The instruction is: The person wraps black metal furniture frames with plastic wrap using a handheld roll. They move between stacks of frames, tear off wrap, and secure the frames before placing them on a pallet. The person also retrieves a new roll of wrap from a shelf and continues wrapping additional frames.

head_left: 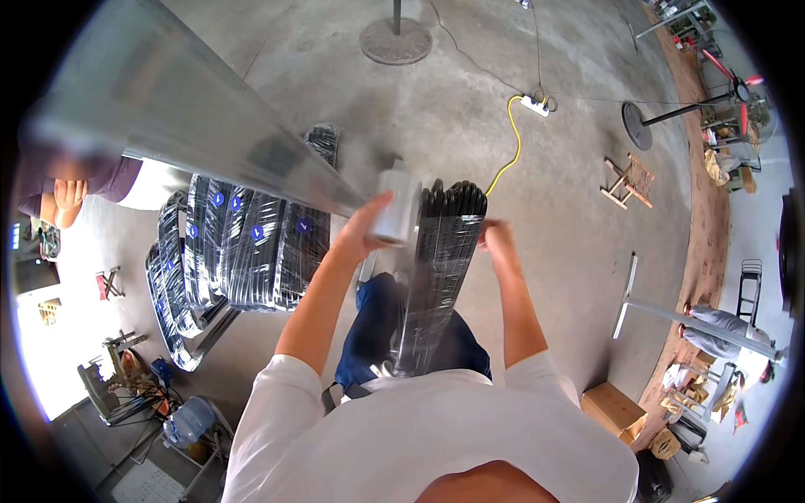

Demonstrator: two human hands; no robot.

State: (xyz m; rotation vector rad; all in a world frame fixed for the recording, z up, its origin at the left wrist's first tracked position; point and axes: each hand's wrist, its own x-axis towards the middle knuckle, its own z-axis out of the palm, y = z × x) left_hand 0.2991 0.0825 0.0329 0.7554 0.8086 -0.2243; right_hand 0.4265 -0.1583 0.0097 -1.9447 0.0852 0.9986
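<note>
A bundle of black bent tubes (446,243) stands in front of me between my legs, with clear stretch film around it. At its left side my left hand (360,230) is closed on a roll of stretch film (397,199), which is blurred by motion. My right hand (499,241) is at the bundle's right edge with its fingers curled in. Whether anything is in those fingers is hidden. To the left, several film-wrapped black bundles (260,243) with round blue stickers lean together.
A large grey metal post (226,109) slants across the upper left. Another person's arm (67,197) shows at far left. A yellow cord (515,138) runs to a power strip (534,106). A wooden stool (629,180), a cardboard box (615,409) and a fan (738,90) are on the right.
</note>
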